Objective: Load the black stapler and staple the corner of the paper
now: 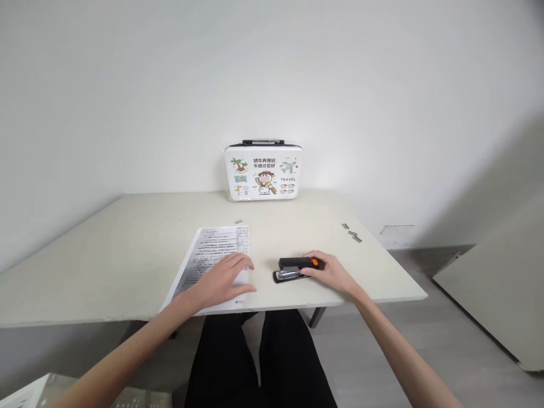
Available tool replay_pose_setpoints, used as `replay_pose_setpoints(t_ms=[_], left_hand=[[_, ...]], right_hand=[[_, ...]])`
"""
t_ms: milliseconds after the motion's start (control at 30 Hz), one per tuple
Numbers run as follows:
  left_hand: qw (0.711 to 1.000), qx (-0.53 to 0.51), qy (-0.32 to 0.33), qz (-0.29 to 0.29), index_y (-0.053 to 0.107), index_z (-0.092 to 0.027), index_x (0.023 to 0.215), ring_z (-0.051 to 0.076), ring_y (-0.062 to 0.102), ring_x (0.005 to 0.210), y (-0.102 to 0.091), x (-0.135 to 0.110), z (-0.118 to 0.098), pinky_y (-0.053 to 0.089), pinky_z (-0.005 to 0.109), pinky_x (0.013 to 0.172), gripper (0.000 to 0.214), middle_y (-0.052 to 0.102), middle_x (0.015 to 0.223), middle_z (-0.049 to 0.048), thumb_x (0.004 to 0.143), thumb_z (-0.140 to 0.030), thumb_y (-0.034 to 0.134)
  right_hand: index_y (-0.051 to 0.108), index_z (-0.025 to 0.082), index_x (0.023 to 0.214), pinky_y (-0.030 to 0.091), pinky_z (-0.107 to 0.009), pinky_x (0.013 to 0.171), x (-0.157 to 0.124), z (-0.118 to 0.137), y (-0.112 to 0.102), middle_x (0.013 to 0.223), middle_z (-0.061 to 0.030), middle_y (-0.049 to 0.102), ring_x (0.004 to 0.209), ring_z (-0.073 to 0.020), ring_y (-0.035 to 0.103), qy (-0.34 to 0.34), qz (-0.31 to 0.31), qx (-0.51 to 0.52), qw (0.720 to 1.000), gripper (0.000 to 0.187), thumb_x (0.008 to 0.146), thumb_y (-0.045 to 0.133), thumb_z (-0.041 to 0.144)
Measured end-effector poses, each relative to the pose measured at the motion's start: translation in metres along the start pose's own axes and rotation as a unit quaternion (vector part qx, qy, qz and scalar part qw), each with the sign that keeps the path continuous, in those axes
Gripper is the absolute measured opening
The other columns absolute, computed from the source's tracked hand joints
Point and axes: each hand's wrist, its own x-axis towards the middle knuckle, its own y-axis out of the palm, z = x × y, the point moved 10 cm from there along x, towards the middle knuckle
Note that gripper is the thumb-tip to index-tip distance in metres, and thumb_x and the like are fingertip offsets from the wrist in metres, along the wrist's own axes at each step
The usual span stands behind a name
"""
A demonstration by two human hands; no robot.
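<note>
Grasping the rear end of a black stapler (293,263), the right hand (330,272) has thumb and fingers closed about it, on the table (106,260) near its front edge. The left hand (225,279) is over the printed paper (204,252) to the stapler's left, fingers released and loosely bent, thumb apart (whether it touches the paper, I cannot tell). Small grey strips (352,233) lie near the table's right edge; a white case (249,190) stands at the back by the wall (127,113).
</note>
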Motion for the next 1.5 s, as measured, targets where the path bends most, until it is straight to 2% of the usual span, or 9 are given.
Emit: replay_pose_setpoints(t_ms=[100,167,233,300,467,667,967,1367,1500], left_hand=[[0.999,0.042,-0.007,0.018,0.052,-0.03,0.152,0.034,0.041,0.152,0.0,-0.056,0.009,0.035,0.048,0.122,0.07,0.047,0.164,0.0091,0.094,-0.066,0.067],[0.996,0.08,-0.004,0.026,0.033,-0.033,0.166,0.035,0.032,0.157,0.005,-0.085,0.011,0.034,0.051,0.124,0.087,0.038,0.17,0.0076,0.093,-0.068,0.066],[0.994,0.106,-0.002,0.02,0.023,-0.035,0.169,0.034,0.031,0.158,0.009,-0.103,0.009,0.035,0.051,0.124,0.086,0.036,0.171,0.0053,0.098,-0.063,0.062],[0.993,0.121,-0.002,0.005,0.024,-0.038,0.169,0.033,0.033,0.158,0.013,-0.11,0.002,0.036,0.051,0.124,0.073,0.036,0.171,0.0018,0.105,-0.051,0.056],[0.993,0.113,-0.021,-0.006,0.034,-0.043,0.164,0.031,0.035,0.156,0.03,-0.095,-0.022,0.043,0.053,0.121,0.056,0.037,0.17,-0.0036,0.111,-0.026,0.041],[0.997,0.05,-0.041,-0.047,0.042,-0.041,0.161,0.031,0.035,0.156,0.038,-0.074,-0.041,0.044,0.053,0.121,0.052,0.041,0.168,-0.0018,0.111,-0.027,0.042],[0.999,0.033,0.003,-0.034,0.039,-0.043,0.163,0.034,0.024,0.161,0.051,-0.059,-0.065,0.043,0.056,0.122,0.059,0.032,0.173,0.0006,0.109,-0.019,0.045],[1.0,0.002,-0.012,-0.022,0.045,-0.04,0.16,0.036,0.018,0.162,0.058,-0.051,-0.075,0.041,0.06,0.122,0.053,0.03,0.173,0.0028,0.11,-0.024,0.046],[0.999,-0.043,-0.009,-0.012,0.048,-0.042,0.158,0.038,0.021,0.161,0.055,-0.044,-0.079,0.041,0.061,0.121,0.052,0.032,0.173,0.0022,0.107,-0.047,0.055]], right_hand=[[0.075,0.027,0.107,0.052,-0.039,0.092,-0.001,-0.001,-0.002,0.11,-0.0046,0.077,0.101,-0.0267,0.068,0.001,-0.004,-0.01,1.0,0.038,0.084,0.076,0.058],[0.075,0.027,0.108,0.052,-0.039,0.093,-0.002,0.0,-0.001,0.112,-0.0044,0.077,0.103,-0.0269,0.068,-0.002,-0.003,-0.005,1.0,0.037,0.085,0.076,0.056],[0.075,0.027,0.109,0.051,-0.038,0.094,-0.003,0.0,0.0,0.114,-0.0042,0.077,0.106,-0.0272,0.068,-0.003,0.001,0.003,1.0,0.037,0.086,0.076,0.056],[0.075,0.028,0.109,0.051,-0.038,0.094,-0.004,-0.001,0.0,0.115,-0.004,0.076,0.108,-0.0273,0.068,0.002,0.003,0.008,1.0,0.037,0.086,0.076,0.057],[0.074,0.027,0.11,0.05,-0.038,0.093,-0.004,-0.01,0.001,0.113,-0.0042,0.076,0.105,-0.0266,0.068,0.012,0.006,0.003,1.0,0.039,0.086,0.075,0.058],[0.074,0.026,0.108,0.052,-0.039,0.092,-0.004,-0.008,0.001,0.111,-0.0049,0.076,0.104,-0.0271,0.068,0.01,0.006,-0.014,1.0,0.04,0.086,0.074,0.059],[0.074,0.026,0.111,0.052,-0.038,0.091,-0.003,-0.005,0.006,0.109,-0.0043,0.076,0.103,-0.0266,0.068,0.011,0.012,-0.013,1.0,0.043,0.085,0.076,0.06],[0.075,0.026,0.109,0.053,-0.039,0.09,-0.004,-0.008,-0.001,0.108,-0.0053,0.077,0.102,-0.0282,0.068,0.02,0.026,-0.015,0.999,0.044,0.084,0.076,0.062],[0.075,0.025,0.114,0.054,-0.042,0.091,-0.002,-0.006,-0.003,0.112,-0.0067,0.077,0.104,-0.0299,0.069,0.017,0.065,-0.029,0.997,0.047,0.089,0.069,0.065]])
